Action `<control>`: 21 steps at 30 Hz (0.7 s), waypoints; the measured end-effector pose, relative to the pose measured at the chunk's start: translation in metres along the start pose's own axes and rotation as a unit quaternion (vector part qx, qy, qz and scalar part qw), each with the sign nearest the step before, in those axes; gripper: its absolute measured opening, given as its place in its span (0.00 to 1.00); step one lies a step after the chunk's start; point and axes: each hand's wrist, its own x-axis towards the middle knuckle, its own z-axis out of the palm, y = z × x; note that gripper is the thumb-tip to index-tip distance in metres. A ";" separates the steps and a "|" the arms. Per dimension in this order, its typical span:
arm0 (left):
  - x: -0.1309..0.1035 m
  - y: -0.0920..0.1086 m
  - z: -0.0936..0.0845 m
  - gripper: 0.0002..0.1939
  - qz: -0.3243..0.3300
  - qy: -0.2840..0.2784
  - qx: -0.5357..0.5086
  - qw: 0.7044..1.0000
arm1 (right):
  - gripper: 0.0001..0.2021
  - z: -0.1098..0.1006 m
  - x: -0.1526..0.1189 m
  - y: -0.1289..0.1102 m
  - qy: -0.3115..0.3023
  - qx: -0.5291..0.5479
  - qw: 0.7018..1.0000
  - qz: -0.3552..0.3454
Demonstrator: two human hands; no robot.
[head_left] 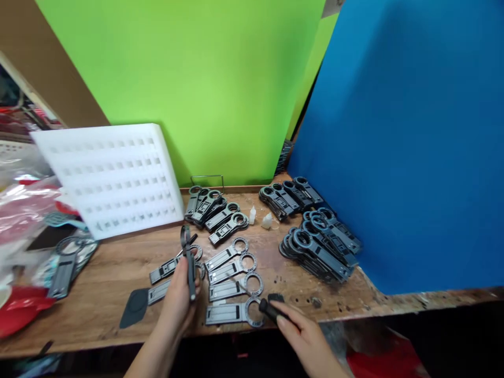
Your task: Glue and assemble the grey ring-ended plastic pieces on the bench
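My left hand (181,294) grips a grey ring-ended part (190,268), held upright and edge-on above the table. In my right hand (293,328) is a screwdriver with a black handle (270,311); its thin shaft points up and left over several grey ring-ended parts (224,314) fanned out in the middle. Two more such parts (163,270) lie partly behind my left hand, beside a flat dark piece (134,307). A small black object (275,297) rests just above my right fingers.
Piles of similar parts stand at the back (207,207) and right (318,247). Two small whitish bottles (252,215) are between them. A white foam block with slots (114,181) leans at left, near red items (27,310). Green (189,89) and blue boards (413,147) rise behind the wooden table (106,278).
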 end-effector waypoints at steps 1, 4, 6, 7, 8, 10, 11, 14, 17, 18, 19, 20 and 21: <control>0.001 -0.001 -0.001 0.24 0.034 0.018 0.033 0.999 | 0.19 0.004 -0.004 -0.013 -0.031 0.033 0.999 -0.002; 0.002 -0.002 -0.006 0.25 0.102 0.042 0.111 0.988 | 0.19 0.009 -0.010 -0.040 -0.080 0.094 0.992 0.002; 0.000 0.000 -0.008 0.26 0.124 0.050 0.150 0.980 | 0.20 0.011 -0.009 -0.047 -0.093 0.116 0.989 0.010; -0.002 0.002 -0.008 0.26 0.134 0.053 0.167 0.975 | 0.20 0.011 -0.008 -0.049 -0.099 0.124 0.987 0.013; -0.004 0.003 -0.008 0.25 0.143 0.055 0.184 0.971 | 0.20 0.011 -0.007 -0.050 -0.103 0.131 0.986 0.014; -0.008 0.006 -0.007 0.25 0.160 0.058 0.218 0.961 | 0.20 0.011 -0.006 -0.051 -0.113 0.145 0.983 0.014; -0.009 0.008 -0.006 0.25 0.167 0.060 0.230 0.957 | 0.20 0.011 -0.006 -0.051 -0.118 0.152 0.981 0.016; -0.012 0.011 -0.005 0.22 0.204 0.072 0.244 0.945 | 0.19 0.011 -0.005 -0.051 -0.132 0.187 0.972 0.057; -0.014 0.012 -0.004 0.20 0.238 0.069 0.238 0.939 | 0.17 0.009 -0.004 -0.054 -0.178 0.299 0.919 0.185; -0.015 0.012 -0.004 0.20 0.243 0.063 0.237 0.938 | 0.16 0.007 -0.003 -0.055 -0.201 0.347 0.885 0.235; -0.017 0.012 -0.005 0.20 0.246 0.058 0.238 0.938 | 0.15 0.006 -0.003 -0.057 -0.226 0.389 0.848 0.280; -0.018 0.011 -0.006 0.20 0.248 0.055 0.240 0.937 | 0.15 0.005 -0.003 -0.058 -0.249 0.419 0.816 0.311; -0.019 0.011 -0.007 0.20 0.250 0.051 0.243 0.936 | 0.15 0.004 -0.002 -0.060 -0.269 0.437 0.793 0.328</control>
